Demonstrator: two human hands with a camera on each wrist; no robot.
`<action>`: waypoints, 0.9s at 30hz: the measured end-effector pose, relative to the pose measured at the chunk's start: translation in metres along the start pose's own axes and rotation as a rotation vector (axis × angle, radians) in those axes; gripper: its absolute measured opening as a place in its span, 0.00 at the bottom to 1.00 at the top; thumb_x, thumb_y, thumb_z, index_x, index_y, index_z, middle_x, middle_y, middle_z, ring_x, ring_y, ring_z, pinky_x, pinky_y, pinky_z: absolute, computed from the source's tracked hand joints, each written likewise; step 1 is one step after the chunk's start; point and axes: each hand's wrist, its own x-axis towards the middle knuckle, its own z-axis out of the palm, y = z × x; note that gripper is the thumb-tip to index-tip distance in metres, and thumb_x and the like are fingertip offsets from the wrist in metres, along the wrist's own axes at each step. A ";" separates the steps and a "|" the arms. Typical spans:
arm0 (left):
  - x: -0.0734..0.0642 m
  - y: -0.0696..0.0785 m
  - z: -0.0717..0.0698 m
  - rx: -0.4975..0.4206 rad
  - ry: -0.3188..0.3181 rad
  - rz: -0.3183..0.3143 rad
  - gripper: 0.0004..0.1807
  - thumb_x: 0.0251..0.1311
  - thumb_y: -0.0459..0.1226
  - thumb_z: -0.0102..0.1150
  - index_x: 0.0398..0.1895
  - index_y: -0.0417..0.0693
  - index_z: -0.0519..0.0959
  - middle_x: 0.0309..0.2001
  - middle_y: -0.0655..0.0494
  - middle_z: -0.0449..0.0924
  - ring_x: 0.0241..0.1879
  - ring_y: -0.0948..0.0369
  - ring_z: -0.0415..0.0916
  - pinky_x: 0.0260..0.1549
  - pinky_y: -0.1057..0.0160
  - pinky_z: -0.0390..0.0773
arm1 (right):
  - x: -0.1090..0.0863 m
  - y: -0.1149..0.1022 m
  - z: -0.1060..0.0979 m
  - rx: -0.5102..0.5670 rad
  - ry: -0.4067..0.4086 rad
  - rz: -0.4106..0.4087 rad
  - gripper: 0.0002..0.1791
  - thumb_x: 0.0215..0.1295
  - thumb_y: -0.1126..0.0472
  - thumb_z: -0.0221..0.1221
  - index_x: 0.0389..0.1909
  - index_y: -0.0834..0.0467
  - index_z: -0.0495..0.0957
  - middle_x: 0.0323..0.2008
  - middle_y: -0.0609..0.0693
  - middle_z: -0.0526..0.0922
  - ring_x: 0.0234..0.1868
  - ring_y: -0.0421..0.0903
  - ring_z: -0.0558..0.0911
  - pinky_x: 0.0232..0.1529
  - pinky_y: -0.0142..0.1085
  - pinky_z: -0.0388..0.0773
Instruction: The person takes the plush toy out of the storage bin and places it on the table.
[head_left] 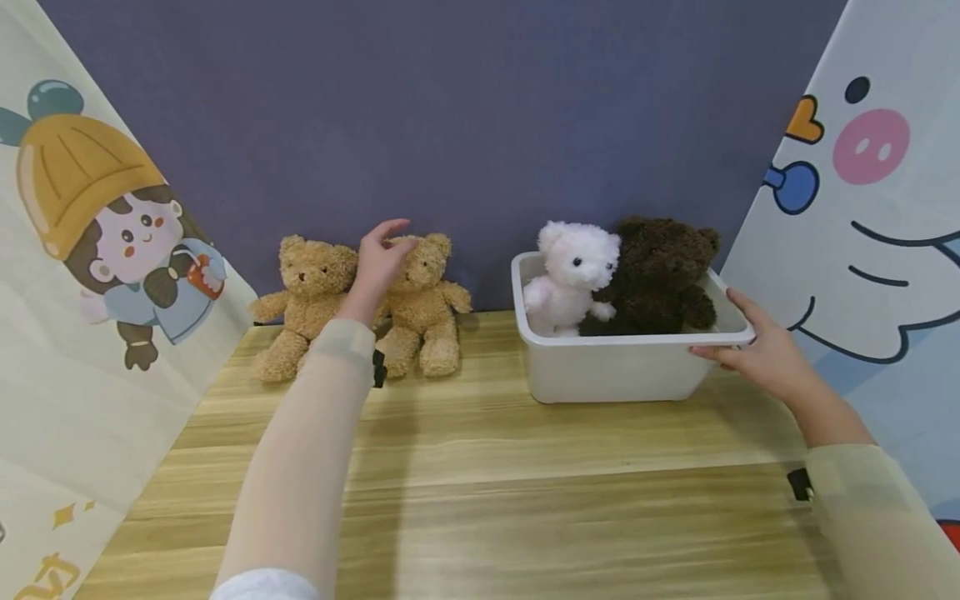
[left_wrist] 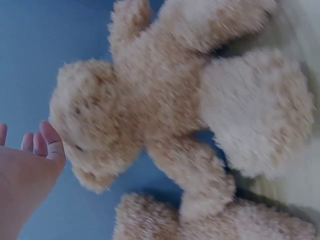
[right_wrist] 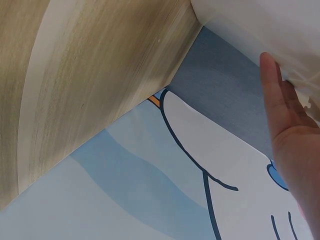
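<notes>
Two light-brown teddy bears sit side by side against the back wall, the left teddy bear and the right teddy bear. My left hand is up at the head of the right one, holding nothing; in the left wrist view the fingers are loosely bent beside its face. A white plastic bin stands to the right, holding a white teddy bear and a dark-brown teddy bear. My right hand grips the bin's front right corner, thumb at the front and fingers along the side.
The wood-grain table spans the foreground. Behind it rises a blue-grey wall. A cartoon-printed panel bounds the left side, and another printed panel stands close by the right hand.
</notes>
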 end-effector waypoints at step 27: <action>0.009 0.068 0.105 -0.120 -0.293 0.035 0.33 0.74 0.45 0.65 0.78 0.50 0.70 0.78 0.44 0.68 0.74 0.49 0.72 0.69 0.45 0.79 | 0.000 -0.002 0.000 -0.010 0.008 0.004 0.71 0.63 0.36 0.73 0.88 0.43 0.29 0.76 0.84 0.54 0.43 0.60 0.91 0.47 0.59 0.84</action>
